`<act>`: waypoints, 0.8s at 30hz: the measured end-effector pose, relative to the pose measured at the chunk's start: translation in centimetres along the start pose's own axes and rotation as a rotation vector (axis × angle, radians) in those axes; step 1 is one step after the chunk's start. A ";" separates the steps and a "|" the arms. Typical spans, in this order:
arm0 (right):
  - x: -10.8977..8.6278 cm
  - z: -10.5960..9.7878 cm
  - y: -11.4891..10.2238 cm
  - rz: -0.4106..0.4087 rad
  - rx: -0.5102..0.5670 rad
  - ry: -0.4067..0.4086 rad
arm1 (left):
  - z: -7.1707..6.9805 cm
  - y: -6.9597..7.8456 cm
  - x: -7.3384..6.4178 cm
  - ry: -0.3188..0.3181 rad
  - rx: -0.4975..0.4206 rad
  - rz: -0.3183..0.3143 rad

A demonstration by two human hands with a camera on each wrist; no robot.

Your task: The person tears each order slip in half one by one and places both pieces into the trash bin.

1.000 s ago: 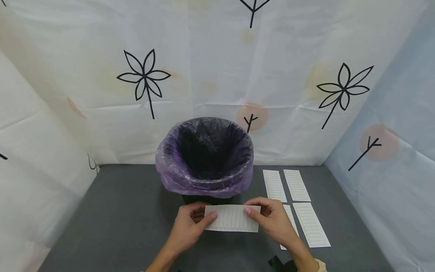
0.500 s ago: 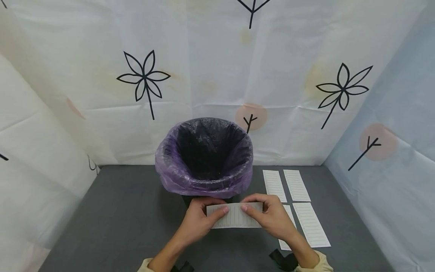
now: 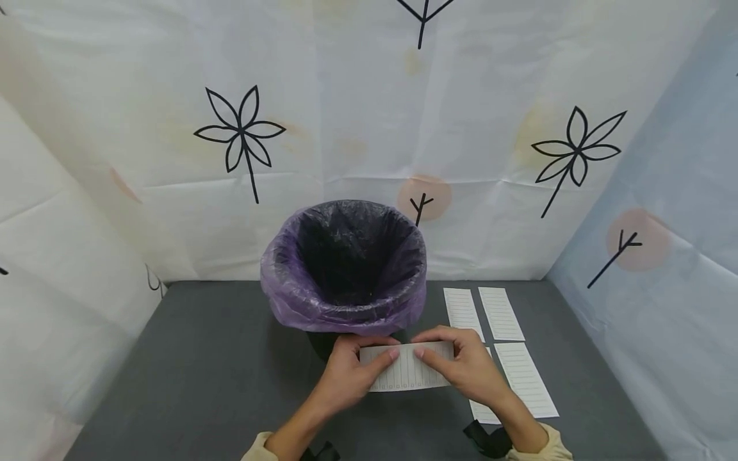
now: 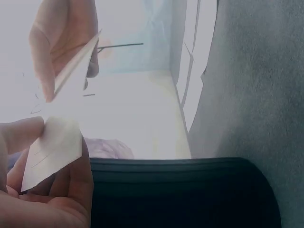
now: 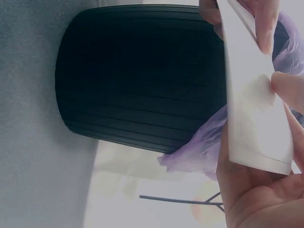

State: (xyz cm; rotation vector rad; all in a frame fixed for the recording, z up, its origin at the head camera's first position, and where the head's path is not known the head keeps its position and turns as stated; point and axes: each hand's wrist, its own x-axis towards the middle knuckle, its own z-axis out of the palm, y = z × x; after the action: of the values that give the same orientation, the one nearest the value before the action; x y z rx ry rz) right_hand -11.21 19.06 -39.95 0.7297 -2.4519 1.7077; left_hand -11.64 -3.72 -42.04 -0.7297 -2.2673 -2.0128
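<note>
A white slip of paper (image 3: 410, 371) with ruled lines is held up just in front of the bin, its long side running left to right. My left hand (image 3: 350, 374) pinches it left of its middle, thumb on the near face and fingers behind. On the right of the middle, my right hand (image 3: 471, 366) pinches it in the same way. The two thumbs are close together but apart. In the right wrist view the slip (image 5: 256, 109) looks bent along its length. The left wrist view shows only parts of the paper (image 4: 56, 148) between the fingers.
Behind the hands stands a dark bin (image 5: 142, 80) with a purple bag (image 3: 340, 317) folded over its rim. Several lined paper slips, one of them a sheet (image 3: 526, 378) at the near right, lie on the grey table (image 3: 207, 384). Patterned cloth (image 3: 357, 96) surrounds the table.
The left hand has moved right along the slip, and the right thumb has also shifted towards its middle. The slip itself has moved slightly right. Bin and other slips stay put.
</note>
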 end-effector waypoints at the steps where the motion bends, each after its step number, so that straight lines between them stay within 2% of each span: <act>1: 0.0 0.0 0.0 0.001 0.006 -0.002 | 0.1 0.1 0.0 -0.002 0.001 -0.006; 7: -0.3 0.2 0.1 -0.014 0.005 -0.002 | 0.6 0.4 0.0 -0.010 0.008 -0.016; 16: -0.3 0.2 0.0 -0.033 -0.013 -0.013 | 0.9 0.1 -0.2 -0.027 0.002 -0.046; 24: -0.3 0.2 -0.1 -0.040 -0.016 -0.021 | 1.1 0.1 0.0 -0.057 -0.001 -0.012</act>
State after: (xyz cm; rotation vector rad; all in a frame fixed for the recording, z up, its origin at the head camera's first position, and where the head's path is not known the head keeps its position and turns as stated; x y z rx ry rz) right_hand -10.83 18.96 -40.01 0.7930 -2.4444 1.6725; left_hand -11.27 -2.65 -42.13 -0.7856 -2.3061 -2.0243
